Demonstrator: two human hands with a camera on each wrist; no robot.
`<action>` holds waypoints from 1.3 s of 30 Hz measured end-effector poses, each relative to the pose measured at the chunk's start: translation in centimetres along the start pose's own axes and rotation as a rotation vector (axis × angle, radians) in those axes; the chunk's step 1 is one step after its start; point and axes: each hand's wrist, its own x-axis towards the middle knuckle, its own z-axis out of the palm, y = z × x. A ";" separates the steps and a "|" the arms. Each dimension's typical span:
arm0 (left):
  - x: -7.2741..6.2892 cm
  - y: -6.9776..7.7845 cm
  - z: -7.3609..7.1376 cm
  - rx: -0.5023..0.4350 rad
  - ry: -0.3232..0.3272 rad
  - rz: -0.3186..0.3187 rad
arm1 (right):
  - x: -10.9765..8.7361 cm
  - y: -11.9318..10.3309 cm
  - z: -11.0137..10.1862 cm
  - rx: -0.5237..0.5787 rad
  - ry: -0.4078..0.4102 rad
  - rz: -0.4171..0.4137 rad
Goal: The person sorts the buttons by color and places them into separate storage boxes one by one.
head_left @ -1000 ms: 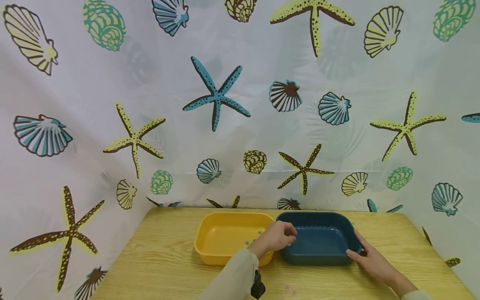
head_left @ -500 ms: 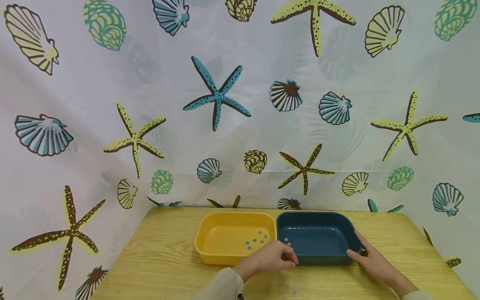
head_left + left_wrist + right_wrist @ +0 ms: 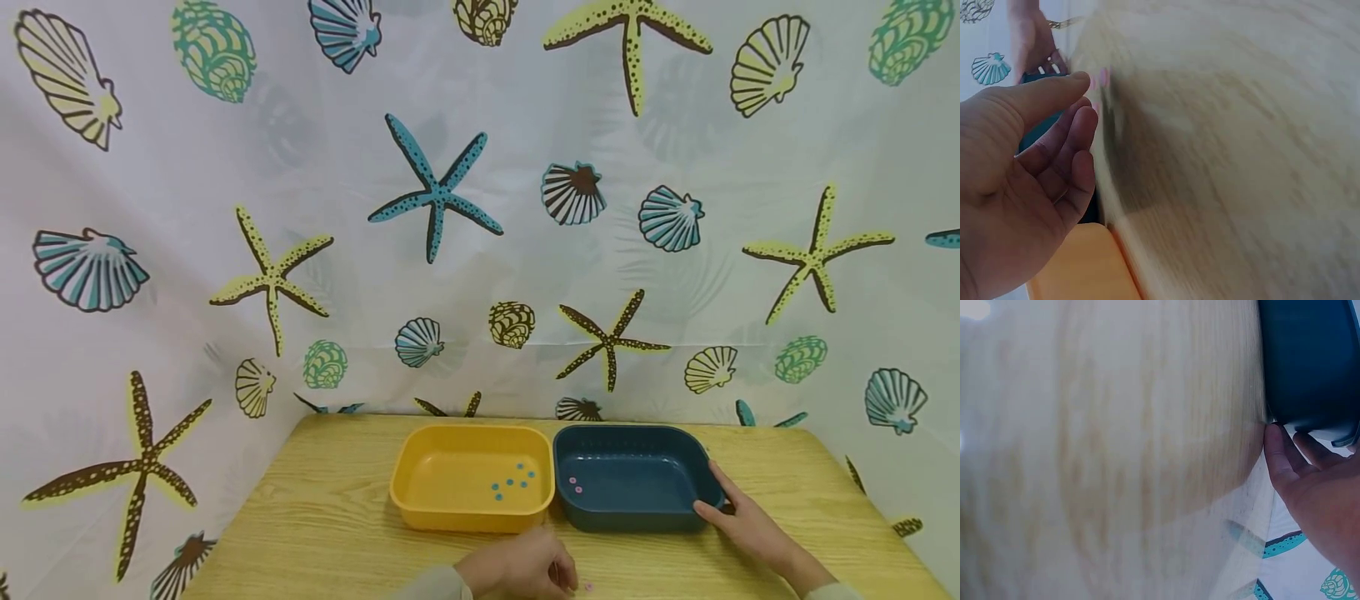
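Note:
My left hand [image 3: 528, 565] is low over the table in front of the yellow bin [image 3: 405, 508], its fingers loosely bent. In the left wrist view, nothing shows between its thumb [image 3: 1054, 90] and fingertips [image 3: 1085, 119]. Small pink pieces [image 3: 1104, 77] lie on the table just beyond them, and one pink piece [image 3: 588, 587] appears beside the hand in the head view. My right hand [image 3: 750, 521] holds the right end of the dark blue bin [image 3: 637, 521], thumb at the front rim corner and fingers along the outer end wall.
Several small blue pieces [image 3: 510, 482] lie in the yellow bin's right half. Two pink pieces [image 3: 578, 490] rest at the blue bin's left end. The bins stand side by side on a wood-grain table [image 3: 322, 517], before a shell-print curtain [image 3: 480, 275].
My left hand has drawn back from above the blue bin's left end, down to the table in front, uncovering the pieces in both bins. My right hand has stayed on the blue bin.

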 end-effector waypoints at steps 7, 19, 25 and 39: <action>-0.1 -0.1 0.4 0.025 -0.047 0.000 | -0.1 -0.1 0.0 -0.006 0.000 0.002; 0.3 -0.3 0.7 0.115 -0.047 0.045 | 0.2 0.5 0.0 0.012 0.000 0.009; 0.4 -0.4 0.8 0.113 -0.044 0.047 | 0.2 0.6 0.0 0.016 -0.003 0.012; 0.4 -0.5 0.8 -0.007 -0.050 -0.019 | 0.0 0.1 0.0 0.014 0.002 0.003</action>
